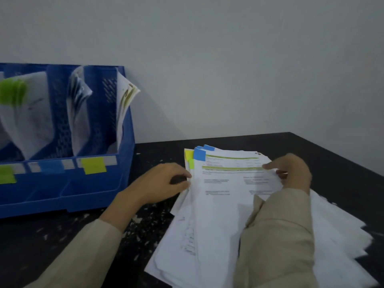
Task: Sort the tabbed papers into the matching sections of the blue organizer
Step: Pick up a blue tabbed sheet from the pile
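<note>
1. Printed text on the top sheet (234, 183) of the paper stack (218, 225) is too blurred to read; only green bands across its upper part and blocks of small dark print can be made out.
2. Coloured tabs stick out at the stack's far left corner: a blue tab (199, 155) on the top sheet, a yellow tab (188, 154) and a green tab (191, 163) on sheets beneath.
3. The blue organizer (99, 188) stands at the left against the wall, its front rail carrying a green label (7, 174), a blue label (51, 166) and a yellow label (94, 165); none bears legible writing.
4. The left hand (166, 181), fingers curled, pinches the left edge of the top sheet just below the tabs.
5. The right hand (291, 171) grips the right edge of the same sheet, thumb lying on its face and fingers tucked beneath.
6. Both arms wear beige sleeves (276, 242); the right sleeve covers part of the stack.
7. Filed papers (35, 113) slump in the organizer's three sections, the left bundle showing a green smear of tabs.
8. The stack lies fanned on a black table (332, 154), just right of the organizer, with pale flecks (145, 217) scattered between them.
9. A plain grey wall (228, 59) fills the background.
</note>
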Demonstrator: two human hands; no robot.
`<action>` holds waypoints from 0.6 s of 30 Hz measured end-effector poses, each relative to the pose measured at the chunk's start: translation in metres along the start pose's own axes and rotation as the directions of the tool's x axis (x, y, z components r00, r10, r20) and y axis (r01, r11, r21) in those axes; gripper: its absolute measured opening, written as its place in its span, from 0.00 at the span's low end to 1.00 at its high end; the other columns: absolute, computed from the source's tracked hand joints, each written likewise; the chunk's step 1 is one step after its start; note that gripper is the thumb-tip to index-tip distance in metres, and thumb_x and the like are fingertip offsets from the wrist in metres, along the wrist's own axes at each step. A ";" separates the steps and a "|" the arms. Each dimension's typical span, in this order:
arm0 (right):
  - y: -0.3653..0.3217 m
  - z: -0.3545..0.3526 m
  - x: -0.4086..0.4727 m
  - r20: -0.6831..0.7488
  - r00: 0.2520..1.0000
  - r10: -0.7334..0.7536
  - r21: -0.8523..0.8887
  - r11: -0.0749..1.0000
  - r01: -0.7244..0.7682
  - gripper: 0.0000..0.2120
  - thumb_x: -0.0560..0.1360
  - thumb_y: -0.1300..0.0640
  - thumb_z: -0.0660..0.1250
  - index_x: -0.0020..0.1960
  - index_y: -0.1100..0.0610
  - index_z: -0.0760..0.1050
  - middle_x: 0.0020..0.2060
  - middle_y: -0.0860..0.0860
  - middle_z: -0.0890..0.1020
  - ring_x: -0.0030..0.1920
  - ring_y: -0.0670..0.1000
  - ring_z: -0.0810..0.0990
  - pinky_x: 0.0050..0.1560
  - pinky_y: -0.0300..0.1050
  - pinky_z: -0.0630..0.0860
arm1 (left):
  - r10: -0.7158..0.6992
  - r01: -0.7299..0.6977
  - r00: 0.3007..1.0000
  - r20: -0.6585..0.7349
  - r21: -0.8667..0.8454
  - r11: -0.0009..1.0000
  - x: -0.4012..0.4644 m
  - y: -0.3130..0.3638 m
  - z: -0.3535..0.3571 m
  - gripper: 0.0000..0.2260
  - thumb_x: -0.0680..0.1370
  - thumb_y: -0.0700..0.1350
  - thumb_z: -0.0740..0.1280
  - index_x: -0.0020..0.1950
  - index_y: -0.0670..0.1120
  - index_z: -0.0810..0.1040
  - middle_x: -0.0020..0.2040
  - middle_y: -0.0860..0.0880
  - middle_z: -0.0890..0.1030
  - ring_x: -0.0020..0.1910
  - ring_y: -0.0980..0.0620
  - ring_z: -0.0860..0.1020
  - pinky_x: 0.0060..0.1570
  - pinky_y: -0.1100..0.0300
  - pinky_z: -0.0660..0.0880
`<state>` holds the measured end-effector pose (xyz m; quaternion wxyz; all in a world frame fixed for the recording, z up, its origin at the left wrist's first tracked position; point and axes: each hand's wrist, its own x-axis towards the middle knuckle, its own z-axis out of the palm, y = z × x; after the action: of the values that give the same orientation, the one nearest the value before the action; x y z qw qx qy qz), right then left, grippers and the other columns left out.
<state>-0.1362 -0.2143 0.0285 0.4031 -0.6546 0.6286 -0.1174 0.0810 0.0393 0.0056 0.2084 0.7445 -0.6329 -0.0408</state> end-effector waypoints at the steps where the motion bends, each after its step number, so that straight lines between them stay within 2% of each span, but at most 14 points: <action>1: 0.005 -0.002 0.002 0.011 1.000 0.005 0.001 1.000 -0.005 0.28 0.67 0.56 0.77 0.61 0.66 0.71 0.57 0.59 0.77 0.57 0.60 0.76 0.62 0.58 0.72 | 0.000 0.000 0.998 0.059 0.002 1.000 0.001 0.001 0.005 0.14 0.78 0.54 0.62 0.63 0.56 0.76 0.62 0.57 0.75 0.60 0.60 0.72 0.64 0.54 0.70; 3: 0.008 -0.005 0.001 0.027 1.000 0.010 -0.029 1.000 -0.009 0.29 0.64 0.56 0.79 0.59 0.65 0.72 0.56 0.58 0.78 0.56 0.59 0.77 0.59 0.56 0.74 | 0.003 -0.006 0.993 0.118 0.022 1.000 0.000 0.006 0.010 0.16 0.79 0.55 0.61 0.65 0.57 0.74 0.66 0.57 0.72 0.64 0.60 0.69 0.68 0.58 0.65; 5: 0.008 -0.005 0.004 0.034 0.999 0.017 -0.059 0.998 -0.015 0.34 0.60 0.55 0.81 0.61 0.65 0.72 0.58 0.59 0.78 0.57 0.60 0.78 0.54 0.53 0.75 | 0.007 -0.015 0.989 0.146 0.055 0.998 0.000 0.009 0.014 0.17 0.79 0.56 0.61 0.67 0.57 0.72 0.69 0.57 0.70 0.67 0.59 0.66 0.68 0.61 0.61; 8: 0.009 -0.003 0.015 0.019 1.000 0.008 -0.059 0.998 -0.007 0.38 0.56 0.55 0.83 0.61 0.64 0.73 0.57 0.59 0.79 0.56 0.60 0.78 0.52 0.52 0.76 | -0.005 -0.003 0.988 0.156 0.054 0.999 -0.001 0.012 0.018 0.19 0.78 0.57 0.61 0.69 0.59 0.70 0.70 0.56 0.68 0.68 0.58 0.65 0.67 0.62 0.60; 13: 0.004 -0.001 -0.010 -0.123 0.981 -0.153 0.069 0.984 0.162 0.20 0.62 0.62 0.79 0.51 0.60 0.77 0.52 0.56 0.79 0.55 0.57 0.78 0.57 0.53 0.75 | -0.027 0.019 0.984 0.178 0.046 0.999 -0.001 0.012 0.018 0.20 0.78 0.58 0.61 0.69 0.60 0.69 0.70 0.57 0.67 0.68 0.59 0.65 0.68 0.60 0.61; 16: 0.003 0.000 -0.021 -0.155 0.940 -0.304 0.151 0.933 0.326 0.11 0.65 0.66 0.76 0.43 0.59 0.77 0.47 0.56 0.81 0.49 0.55 0.79 0.49 0.49 0.76 | -0.033 0.026 0.982 0.187 0.044 0.999 -0.002 0.012 0.018 0.20 0.77 0.59 0.61 0.69 0.60 0.69 0.69 0.57 0.67 0.67 0.59 0.65 0.68 0.60 0.61; 18: 0.001 0.000 -0.024 -0.165 0.913 -0.372 0.155 0.905 0.397 0.08 0.66 0.65 0.75 0.40 0.59 0.77 0.43 0.56 0.82 0.44 0.53 0.80 0.43 0.45 0.76 | -0.036 0.029 0.981 0.189 0.039 0.999 -0.001 0.012 0.018 0.20 0.77 0.59 0.61 0.69 0.60 0.69 0.70 0.57 0.67 0.68 0.59 0.65 0.68 0.59 0.62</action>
<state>-0.1417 -0.1921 0.0362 0.3888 -0.7162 0.4985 -0.2957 0.0636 0.0347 -0.0062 0.1330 0.7510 -0.6384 -0.1036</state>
